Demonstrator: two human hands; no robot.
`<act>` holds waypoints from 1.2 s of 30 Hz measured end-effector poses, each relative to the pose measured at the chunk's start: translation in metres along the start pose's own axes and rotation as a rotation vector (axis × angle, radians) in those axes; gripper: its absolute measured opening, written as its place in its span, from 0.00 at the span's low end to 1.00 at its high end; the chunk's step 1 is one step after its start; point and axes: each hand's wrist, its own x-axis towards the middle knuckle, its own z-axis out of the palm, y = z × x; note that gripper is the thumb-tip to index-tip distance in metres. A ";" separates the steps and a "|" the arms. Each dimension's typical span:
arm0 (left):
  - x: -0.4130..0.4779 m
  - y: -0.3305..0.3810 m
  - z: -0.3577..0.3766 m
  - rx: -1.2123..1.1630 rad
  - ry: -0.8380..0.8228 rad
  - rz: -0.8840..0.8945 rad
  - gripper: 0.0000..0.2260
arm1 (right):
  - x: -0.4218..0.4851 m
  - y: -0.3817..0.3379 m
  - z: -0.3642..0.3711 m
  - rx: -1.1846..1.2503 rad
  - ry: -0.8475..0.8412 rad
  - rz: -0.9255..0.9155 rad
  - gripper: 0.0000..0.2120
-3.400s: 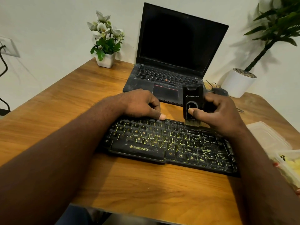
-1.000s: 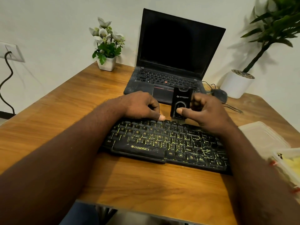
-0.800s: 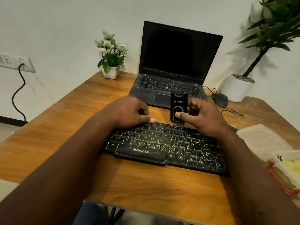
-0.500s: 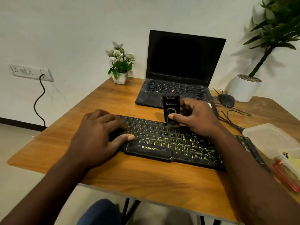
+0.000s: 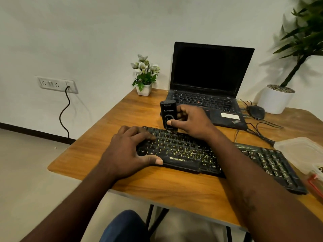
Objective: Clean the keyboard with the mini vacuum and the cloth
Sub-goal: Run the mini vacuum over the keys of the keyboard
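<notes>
Upright, the STRIFF mini vacuum (image 5: 168, 112) gripped in right hand (image 5: 190, 122) — left hand (image 5: 127, 152) flat on ZEBRONICS keyboard (image 5: 185, 151).

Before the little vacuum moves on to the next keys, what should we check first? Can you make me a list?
1. The right hand grips the mini vacuum, thumb on its front: ok.
2. The mini vacuum's brush tip touches the keyboard at its top row: ok.
3. The left hand rests flat on the keyboard's left end to steady it: ok.
4. The mini vacuum is switched on: cannot tell.
5. The laptop sits behind the keyboard, off the keys: ok.
6. A cloth is ready for wiping afterwards: cannot tell, none shows in view.
</notes>
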 end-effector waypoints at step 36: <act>-0.001 0.003 0.002 0.048 0.012 0.049 0.41 | -0.012 0.019 -0.013 -0.223 0.205 0.025 0.23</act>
